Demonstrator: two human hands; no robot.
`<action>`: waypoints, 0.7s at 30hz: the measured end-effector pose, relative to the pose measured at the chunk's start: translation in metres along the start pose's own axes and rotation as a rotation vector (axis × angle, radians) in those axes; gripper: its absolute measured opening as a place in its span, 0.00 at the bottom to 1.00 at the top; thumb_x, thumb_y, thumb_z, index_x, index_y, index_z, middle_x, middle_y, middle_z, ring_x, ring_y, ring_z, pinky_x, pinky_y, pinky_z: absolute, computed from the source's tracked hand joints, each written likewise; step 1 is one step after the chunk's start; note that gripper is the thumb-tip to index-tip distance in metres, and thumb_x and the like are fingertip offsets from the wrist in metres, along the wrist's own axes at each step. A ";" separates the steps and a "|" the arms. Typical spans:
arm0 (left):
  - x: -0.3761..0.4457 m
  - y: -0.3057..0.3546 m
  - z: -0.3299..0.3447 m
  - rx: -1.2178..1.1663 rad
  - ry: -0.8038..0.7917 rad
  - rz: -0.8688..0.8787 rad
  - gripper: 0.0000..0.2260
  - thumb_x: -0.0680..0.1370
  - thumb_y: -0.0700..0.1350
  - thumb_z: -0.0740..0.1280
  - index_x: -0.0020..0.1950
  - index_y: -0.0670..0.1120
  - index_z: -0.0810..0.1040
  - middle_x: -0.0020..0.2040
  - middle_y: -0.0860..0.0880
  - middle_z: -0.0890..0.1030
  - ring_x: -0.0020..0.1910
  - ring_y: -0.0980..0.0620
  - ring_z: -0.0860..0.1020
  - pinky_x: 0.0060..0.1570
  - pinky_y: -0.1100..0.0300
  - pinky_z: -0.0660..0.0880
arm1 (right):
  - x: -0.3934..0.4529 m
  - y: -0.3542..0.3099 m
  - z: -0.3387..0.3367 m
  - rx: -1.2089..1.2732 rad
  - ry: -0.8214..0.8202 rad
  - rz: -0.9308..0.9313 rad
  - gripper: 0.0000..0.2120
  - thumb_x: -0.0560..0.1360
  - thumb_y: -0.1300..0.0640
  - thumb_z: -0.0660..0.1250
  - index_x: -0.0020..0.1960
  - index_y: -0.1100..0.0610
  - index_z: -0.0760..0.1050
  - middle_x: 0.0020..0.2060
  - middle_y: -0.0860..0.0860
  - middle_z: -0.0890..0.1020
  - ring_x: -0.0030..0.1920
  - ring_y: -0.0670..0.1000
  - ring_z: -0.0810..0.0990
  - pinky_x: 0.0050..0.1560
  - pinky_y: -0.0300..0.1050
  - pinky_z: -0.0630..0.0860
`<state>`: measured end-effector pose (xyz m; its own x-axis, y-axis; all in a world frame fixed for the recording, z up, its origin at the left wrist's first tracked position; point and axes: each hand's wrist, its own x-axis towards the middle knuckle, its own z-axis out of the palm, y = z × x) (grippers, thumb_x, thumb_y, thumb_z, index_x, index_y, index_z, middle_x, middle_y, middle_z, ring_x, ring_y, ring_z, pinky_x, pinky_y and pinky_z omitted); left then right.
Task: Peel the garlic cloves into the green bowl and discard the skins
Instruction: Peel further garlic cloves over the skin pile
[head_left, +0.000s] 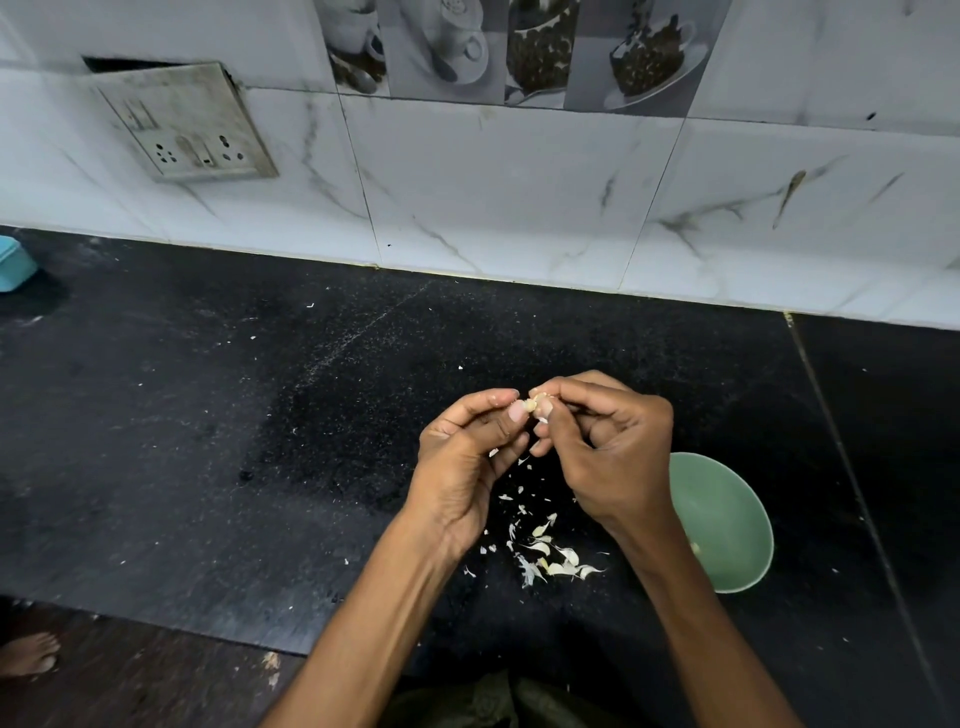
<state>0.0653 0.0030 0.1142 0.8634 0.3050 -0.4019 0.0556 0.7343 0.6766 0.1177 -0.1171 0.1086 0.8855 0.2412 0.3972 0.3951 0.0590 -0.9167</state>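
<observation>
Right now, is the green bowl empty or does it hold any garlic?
Nearly empty: the green bowl shows one small pale piece near the right forearm, seemingly a peeled clove. The arm hides part of its inside.

Your left hand (467, 457) and right hand (608, 447) meet above the black counter (208, 441), both pinching one garlic clove (534, 404) between fingertips and thumbs. Below your hands, a scatter of pale garlic skins (545, 551) lies on the counter towards its front edge. Just beside the skins, partly hidden under your right forearm, sits the green bowl (727, 519) with a small pale piece inside. At the counter's far left edge, near the tiled wall (519, 197), you can see part of a blue container (13, 265). A switch plate (187, 124) hangs on that wall.
</observation>
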 end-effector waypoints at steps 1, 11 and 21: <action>0.001 0.000 0.000 0.008 -0.003 -0.001 0.09 0.66 0.35 0.74 0.46 0.40 0.84 0.44 0.41 0.85 0.39 0.50 0.83 0.39 0.64 0.81 | 0.000 -0.001 0.000 0.015 0.004 0.005 0.13 0.76 0.74 0.70 0.46 0.56 0.85 0.42 0.55 0.85 0.30 0.52 0.84 0.33 0.44 0.83; -0.002 -0.004 0.002 0.211 -0.083 0.209 0.09 0.71 0.37 0.72 0.49 0.34 0.84 0.42 0.38 0.85 0.38 0.48 0.83 0.40 0.60 0.81 | 0.002 0.002 -0.005 -0.007 -0.008 -0.020 0.09 0.75 0.70 0.69 0.47 0.59 0.84 0.43 0.55 0.85 0.37 0.51 0.86 0.36 0.41 0.83; -0.001 -0.009 -0.001 0.176 -0.101 0.297 0.08 0.74 0.38 0.71 0.47 0.33 0.81 0.41 0.36 0.82 0.37 0.46 0.80 0.40 0.58 0.77 | 0.004 -0.001 -0.004 0.225 -0.024 0.089 0.12 0.76 0.75 0.68 0.46 0.61 0.85 0.38 0.58 0.85 0.28 0.53 0.83 0.31 0.42 0.81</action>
<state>0.0631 -0.0032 0.1082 0.8996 0.4214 -0.1150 -0.1272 0.5047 0.8539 0.1218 -0.1198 0.1112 0.9073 0.2779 0.3157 0.2489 0.2503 -0.9356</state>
